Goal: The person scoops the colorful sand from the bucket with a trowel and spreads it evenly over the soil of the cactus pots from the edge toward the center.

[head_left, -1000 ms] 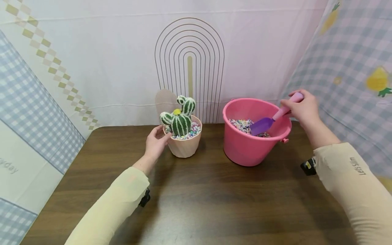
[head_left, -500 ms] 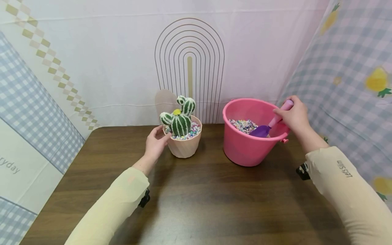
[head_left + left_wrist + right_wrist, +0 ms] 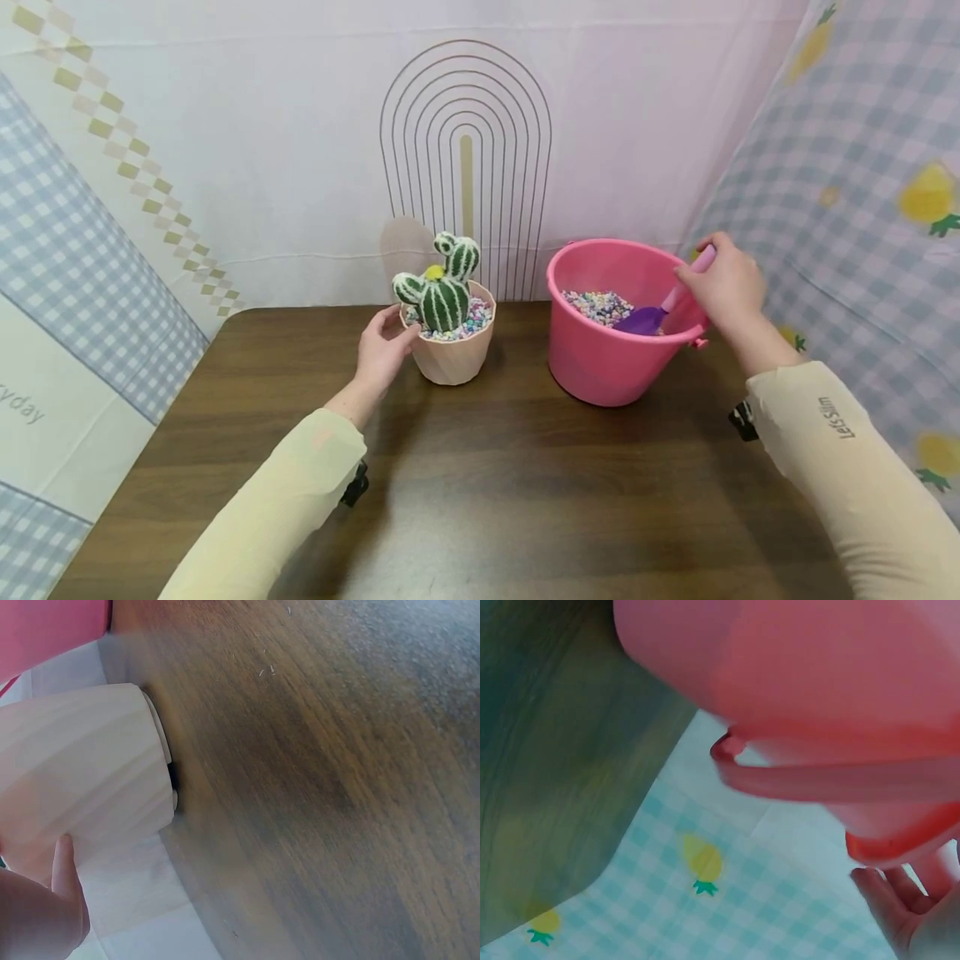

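My left hand (image 3: pixel 381 346) holds the left side of a peach flowerpot (image 3: pixel 452 362), thumb at the front of the rim. In the left wrist view a digit lies against the pot wall (image 3: pixel 82 772). A knitted green cactus (image 3: pixel 444 304) with a yellow flower stands in the pot among colourful pebbles (image 3: pixel 478 315). My right hand (image 3: pixel 723 283) grips the pink handle of a toy shovel (image 3: pixel 701 260) over the right rim of a pink bucket (image 3: pixel 600 358). The purple blade (image 3: pixel 641 321) dips into multicoloured pebbles (image 3: pixel 596 307), its tip partly hidden by them and the rim.
Pot and bucket stand side by side near the back edge of a brown wooden table (image 3: pixel 525 492). Behind them hangs a white printed cloth (image 3: pixel 300 150), with a checked fruit-print cloth (image 3: pixel 840 225) close on the right. The bucket's handle (image 3: pixel 840 780) hangs along its side.
My right hand has moved down and to the left, bringing the shovel's blade lower into the pebbles. During the last half second it has barely shifted. My left hand stays on the flowerpot.
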A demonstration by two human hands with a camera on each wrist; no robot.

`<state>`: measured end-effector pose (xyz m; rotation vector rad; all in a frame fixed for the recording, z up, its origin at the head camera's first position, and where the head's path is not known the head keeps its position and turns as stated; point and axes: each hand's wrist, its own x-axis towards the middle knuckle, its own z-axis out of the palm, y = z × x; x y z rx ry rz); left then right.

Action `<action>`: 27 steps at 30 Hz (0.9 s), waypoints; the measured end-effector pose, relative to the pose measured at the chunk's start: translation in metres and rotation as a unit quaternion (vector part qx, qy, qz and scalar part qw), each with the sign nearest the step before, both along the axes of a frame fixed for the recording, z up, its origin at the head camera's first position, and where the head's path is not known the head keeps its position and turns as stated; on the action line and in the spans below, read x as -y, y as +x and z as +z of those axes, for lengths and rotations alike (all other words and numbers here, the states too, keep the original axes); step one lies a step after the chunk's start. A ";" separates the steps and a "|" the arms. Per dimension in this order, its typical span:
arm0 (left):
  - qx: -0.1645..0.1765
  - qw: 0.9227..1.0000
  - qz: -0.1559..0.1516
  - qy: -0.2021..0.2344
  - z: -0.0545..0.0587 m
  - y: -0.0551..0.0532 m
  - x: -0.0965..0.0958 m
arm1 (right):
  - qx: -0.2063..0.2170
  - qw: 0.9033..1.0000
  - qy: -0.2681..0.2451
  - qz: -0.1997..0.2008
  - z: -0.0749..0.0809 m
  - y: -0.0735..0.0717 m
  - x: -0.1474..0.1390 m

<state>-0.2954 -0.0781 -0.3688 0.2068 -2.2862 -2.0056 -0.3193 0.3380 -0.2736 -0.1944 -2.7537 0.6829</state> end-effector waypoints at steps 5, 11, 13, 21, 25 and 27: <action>0.000 1.000 0.000 0.001 0.001 -0.001 0.002 | 0.018 0.999 0.027 -0.005 0.000 0.002 -0.008; -0.019 0.999 0.000 -0.051 0.001 -0.003 0.005 | 0.047 0.998 0.033 0.002 0.002 0.001 -0.007; -0.030 0.995 0.001 -0.099 0.001 -0.004 0.007 | 0.058 0.998 0.026 0.004 0.004 -0.001 -0.006; -0.080 0.964 -0.021 -0.253 0.006 0.001 0.023 | 0.014 1.000 0.008 0.012 0.015 0.002 0.011; -0.108 0.950 -0.029 -0.293 0.004 0.009 0.031 | -0.020 0.999 0.010 0.048 0.023 0.012 0.032; -0.131 0.940 -0.036 -0.313 0.003 0.013 0.032 | -0.031 0.997 0.014 0.072 0.023 0.018 0.042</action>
